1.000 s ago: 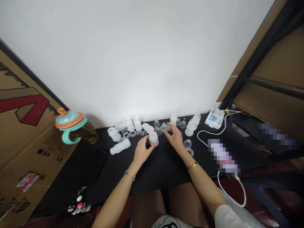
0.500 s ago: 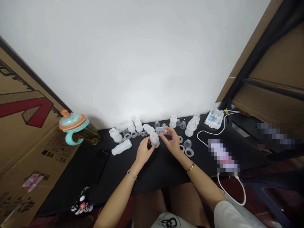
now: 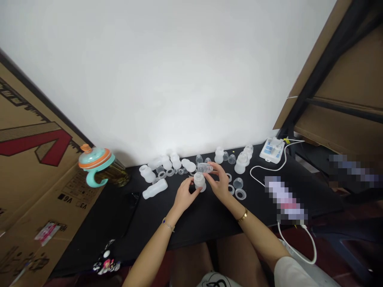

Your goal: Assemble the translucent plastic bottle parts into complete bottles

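Observation:
My left hand [image 3: 184,195] is closed round the side of a small white baby bottle [image 3: 200,181], which stands upright on the black table with its neck uncovered. Just above and behind that neck, a clear plastic cap [image 3: 204,168] lies sideways between the fingers of my right hand [image 3: 220,182]. Cap and bottle look very close; whether they touch I cannot tell. Right of my right hand lie a clear dome cap [image 3: 238,183] and a collar ring [image 3: 240,194]. White discs [image 3: 188,165] are behind the held bottle.
Several white bottles [image 3: 176,161] stand along the wall, and one white bottle [image 3: 154,189] lies on its side at left. A handled jug [image 3: 103,167] is farther left. At right are a white box [image 3: 271,150], a cable and a blurred-out object [image 3: 285,198].
The clear cap has shifted slightly left relative to the bottle's neck and turned more level. Both hands keep their hold. The whole view has shifted a little.

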`<act>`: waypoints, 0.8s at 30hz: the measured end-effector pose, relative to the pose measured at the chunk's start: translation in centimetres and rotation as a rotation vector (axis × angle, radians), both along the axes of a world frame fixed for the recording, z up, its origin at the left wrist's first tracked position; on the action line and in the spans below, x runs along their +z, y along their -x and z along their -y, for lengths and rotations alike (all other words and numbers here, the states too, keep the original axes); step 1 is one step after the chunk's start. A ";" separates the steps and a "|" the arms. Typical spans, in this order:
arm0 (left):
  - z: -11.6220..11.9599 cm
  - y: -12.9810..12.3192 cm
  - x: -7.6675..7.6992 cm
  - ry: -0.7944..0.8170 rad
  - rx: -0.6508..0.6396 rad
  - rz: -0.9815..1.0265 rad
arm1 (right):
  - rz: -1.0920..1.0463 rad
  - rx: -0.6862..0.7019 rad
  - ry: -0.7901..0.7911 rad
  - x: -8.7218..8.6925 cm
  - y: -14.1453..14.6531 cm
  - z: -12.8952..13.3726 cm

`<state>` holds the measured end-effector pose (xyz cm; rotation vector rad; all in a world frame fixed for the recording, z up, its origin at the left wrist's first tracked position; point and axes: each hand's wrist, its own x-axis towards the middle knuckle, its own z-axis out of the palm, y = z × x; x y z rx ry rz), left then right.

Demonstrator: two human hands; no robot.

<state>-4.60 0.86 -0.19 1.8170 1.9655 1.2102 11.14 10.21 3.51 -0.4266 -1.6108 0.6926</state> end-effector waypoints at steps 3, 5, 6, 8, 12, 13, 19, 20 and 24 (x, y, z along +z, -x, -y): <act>0.0 0.0 0.0 0.002 -0.020 -0.012 | 0.020 0.016 -0.026 0.0 0.0 0.0; 0.0 -0.1 0.0 0.001 -0.024 -0.018 | 0.037 0.024 -0.041 0.0 0.1 0.1; 0.0 -0.1 0.0 0.000 -0.025 -0.019 | 0.045 0.028 -0.050 0.0 0.1 0.1; 0.1 -0.1 0.1 -0.002 -0.028 -0.020 | 0.071 0.038 -0.067 0.0 0.1 0.1; 0.1 -0.1 0.2 -0.009 -0.027 -0.030 | 0.135 0.066 -0.093 0.1 0.2 0.1; 0.1 -0.2 0.2 -0.010 -0.024 -0.035 | 0.151 0.069 -0.098 0.0 0.2 0.1; 0.2 -0.2 0.3 -0.015 -0.015 -0.054 | 0.239 0.059 -0.125 -0.2 0.2 0.1; 0.2 -0.3 0.4 -0.015 -0.014 -0.055 | 0.249 0.065 -0.127 -0.2 0.2 0.1; 0.2 -0.3 0.4 -0.017 -0.005 -0.065 | 0.287 0.087 -0.115 -0.1 0.1 0.1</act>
